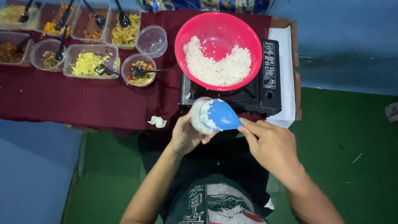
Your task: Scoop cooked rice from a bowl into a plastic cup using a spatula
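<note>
My left hand (185, 135) grips a small clear plastic cup (198, 117) tilted on its side, partly filled with white rice. My right hand (269, 143) holds a blue rice paddle (224, 115) whose blade, with rice stuck to it, presses against the cup's mouth. Just beyond the cup, a large red bowl (218, 29) of cooked white rice (217, 68) rests on a black portable gas stove (267, 89).
A dark red cloth (83, 101) covers the table. At the back left stand several clear containers of noodles and side dishes with black spoons, among them yellow noodles (88, 63), plus an empty round tub (151, 40). A crumpled tissue (158, 121) lies near the table's front edge. The floor is green.
</note>
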